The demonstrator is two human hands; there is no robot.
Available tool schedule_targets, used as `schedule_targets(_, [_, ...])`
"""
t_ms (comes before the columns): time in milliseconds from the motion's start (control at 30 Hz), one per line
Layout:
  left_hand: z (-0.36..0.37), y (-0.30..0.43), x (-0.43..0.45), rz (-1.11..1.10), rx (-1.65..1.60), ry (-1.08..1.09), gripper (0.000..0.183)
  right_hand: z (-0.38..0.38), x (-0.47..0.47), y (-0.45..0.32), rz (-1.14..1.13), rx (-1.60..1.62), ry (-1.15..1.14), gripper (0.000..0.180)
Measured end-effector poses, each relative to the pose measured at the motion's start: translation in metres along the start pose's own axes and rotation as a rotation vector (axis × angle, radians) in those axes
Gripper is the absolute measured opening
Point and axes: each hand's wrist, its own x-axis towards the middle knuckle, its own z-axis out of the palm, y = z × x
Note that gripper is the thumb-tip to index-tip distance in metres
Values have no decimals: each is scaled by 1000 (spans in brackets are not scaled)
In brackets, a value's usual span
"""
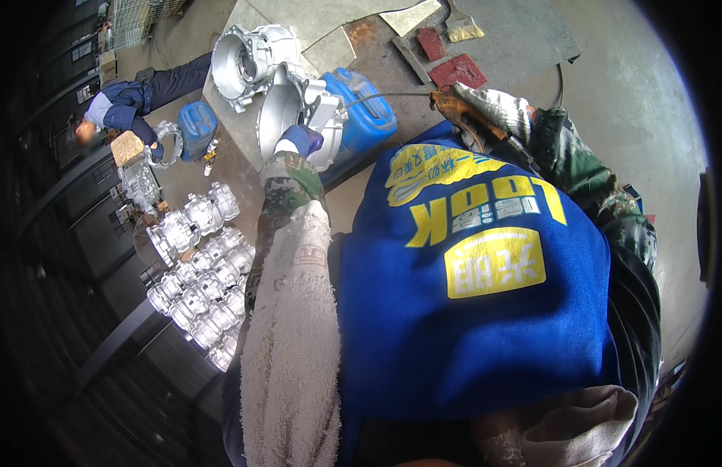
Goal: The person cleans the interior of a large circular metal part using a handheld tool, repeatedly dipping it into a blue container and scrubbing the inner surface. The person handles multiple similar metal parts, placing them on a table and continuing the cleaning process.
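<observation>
Before me a silver cast-metal housing stands with its wide round opening facing left, leaning near a blue plastic jerrycan. My left hand, in a blue-purple glove, grips the lower part of this housing. My right hand, in a white knit glove, is closed around an orange air-powered tool. From that tool a thin long shaft runs left across the jerrycan to the housing; its tip cannot be made out. A hose fitting trails from the tool's rear.
A second housing stands behind. Red abrasive pads, a flat bar and a brush lie on the worktable. Leftward are a bending person, another blue jerrycan and rows of castings. My blue apron hangs in front.
</observation>
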Motion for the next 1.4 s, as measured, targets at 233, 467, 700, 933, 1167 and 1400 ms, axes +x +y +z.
schedule_targets(233, [-1,-2,9,-7,-8,-23,42,0,-2,0,-24,-42,8,67])
schedule_targets(467, [3,-3,13,-40,-29,-19,38,1,-1,-4,-5,87,-59,53])
schedule_targets(700, [8,-9,12,10,-36,106,31,1,4,1,-14,114,26,61])
schedule_targets(933, [23,-14,7,-22,-228,220,24,-2,7,3,-85,62,56,58])
schedule_targets(1167, [55,-30,4,47,-250,337,31,-3,20,12,-48,218,-2,53])
schedule_targets(1400, [57,-20,-14,17,-304,309,39,-7,27,11,-40,60,35,45])
